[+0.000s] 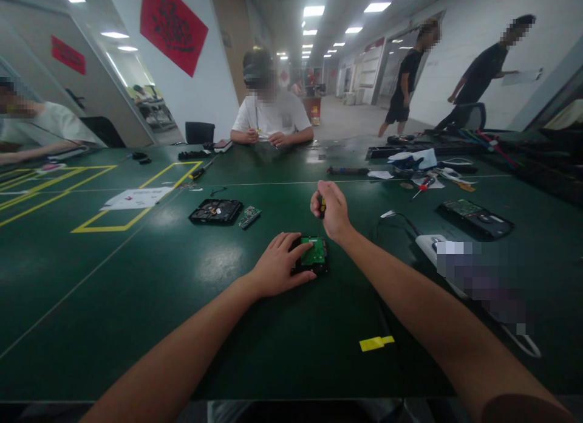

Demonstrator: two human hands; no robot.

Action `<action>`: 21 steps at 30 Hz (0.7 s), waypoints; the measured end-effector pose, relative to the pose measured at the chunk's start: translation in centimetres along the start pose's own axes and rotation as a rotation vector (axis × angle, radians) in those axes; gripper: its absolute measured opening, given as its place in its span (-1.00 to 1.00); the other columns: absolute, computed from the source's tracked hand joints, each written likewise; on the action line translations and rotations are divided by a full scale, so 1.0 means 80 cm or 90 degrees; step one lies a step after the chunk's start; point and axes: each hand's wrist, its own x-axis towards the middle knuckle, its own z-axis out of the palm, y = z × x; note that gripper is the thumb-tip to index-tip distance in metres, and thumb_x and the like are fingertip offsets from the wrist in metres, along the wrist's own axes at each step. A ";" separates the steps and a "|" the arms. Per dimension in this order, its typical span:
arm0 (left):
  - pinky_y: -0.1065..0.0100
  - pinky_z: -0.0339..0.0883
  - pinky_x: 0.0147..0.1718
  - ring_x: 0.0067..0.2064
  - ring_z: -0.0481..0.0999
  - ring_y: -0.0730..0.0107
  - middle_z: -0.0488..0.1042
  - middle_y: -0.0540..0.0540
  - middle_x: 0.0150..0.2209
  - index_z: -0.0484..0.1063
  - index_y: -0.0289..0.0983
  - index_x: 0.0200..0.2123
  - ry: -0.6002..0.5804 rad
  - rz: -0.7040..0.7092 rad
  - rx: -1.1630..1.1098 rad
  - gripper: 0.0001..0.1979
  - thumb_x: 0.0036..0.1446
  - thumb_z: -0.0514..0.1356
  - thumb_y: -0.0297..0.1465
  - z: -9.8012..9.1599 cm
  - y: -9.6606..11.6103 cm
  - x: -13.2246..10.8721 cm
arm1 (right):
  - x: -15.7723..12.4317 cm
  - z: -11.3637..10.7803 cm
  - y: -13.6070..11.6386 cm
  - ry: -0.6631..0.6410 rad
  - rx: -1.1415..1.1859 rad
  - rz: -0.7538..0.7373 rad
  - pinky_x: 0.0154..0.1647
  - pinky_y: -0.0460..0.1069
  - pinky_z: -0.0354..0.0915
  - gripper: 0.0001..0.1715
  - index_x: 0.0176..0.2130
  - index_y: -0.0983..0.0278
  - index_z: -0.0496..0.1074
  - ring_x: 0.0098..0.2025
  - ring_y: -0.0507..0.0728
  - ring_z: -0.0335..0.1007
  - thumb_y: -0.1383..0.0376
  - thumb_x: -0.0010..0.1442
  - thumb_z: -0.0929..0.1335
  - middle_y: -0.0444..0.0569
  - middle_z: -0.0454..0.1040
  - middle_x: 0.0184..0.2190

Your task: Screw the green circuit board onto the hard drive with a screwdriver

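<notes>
A black hard drive with a green circuit board [313,253] lies on the dark green table [218,332]. My left hand [282,265] rests over the drive's left side, fingers spread, with the index fingertip on the board. Above the drive's upper right corner, my right hand [331,210] is closed round the black and yellow handle of a screwdriver [322,208]. Its thin shaft points down toward the drive's edge; whether the tip touches a screw cannot be made out.
Left of the drive are an opened drive [215,211] and a loose circuit board [250,217]. Another drive [476,218], a white power strip [444,262] and a red screwdriver [423,185] lie right. A person [273,116] sits opposite; two people walk behind.
</notes>
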 end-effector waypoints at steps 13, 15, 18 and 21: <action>-0.23 0.17 0.36 0.37 0.25 -0.22 0.22 -0.27 0.41 0.28 -0.11 0.42 0.003 0.000 0.001 -0.25 0.31 0.24 0.11 -0.001 0.003 0.001 | 0.001 -0.004 -0.005 -0.040 -0.127 -0.066 -0.33 -0.03 0.31 -0.53 -0.34 0.19 0.58 -0.43 0.01 0.37 -0.11 0.35 0.40 -0.15 0.45 -0.46; -0.23 0.16 0.36 0.38 0.24 -0.22 0.21 -0.26 0.41 0.28 -0.10 0.42 0.002 -0.001 0.002 -0.25 0.31 0.24 0.11 -0.002 0.003 0.001 | 0.002 -0.004 -0.004 -0.046 -0.109 -0.056 -0.35 -0.04 0.32 -0.54 -0.29 0.19 0.60 -0.43 0.01 0.39 -0.11 0.34 0.41 -0.14 0.47 -0.42; -0.23 0.15 0.37 0.39 0.23 -0.21 0.21 -0.26 0.41 0.27 -0.10 0.43 -0.005 -0.003 0.009 -0.25 0.31 0.22 0.12 -0.002 0.003 0.001 | 0.001 -0.003 -0.004 -0.051 -0.074 -0.026 -0.36 -0.02 0.36 -0.54 -0.18 0.18 0.57 -0.43 0.03 0.45 -0.14 0.30 0.43 -0.14 0.52 -0.39; -0.21 0.15 0.37 0.39 0.23 -0.20 0.21 -0.26 0.41 0.27 -0.11 0.43 -0.007 -0.004 0.014 -0.25 0.32 0.21 0.12 -0.002 0.002 0.001 | -0.001 0.000 -0.002 -0.042 -0.058 -0.025 -0.34 -0.02 0.39 -0.54 -0.21 0.19 0.52 -0.43 0.04 0.46 -0.14 0.28 0.46 -0.14 0.54 -0.38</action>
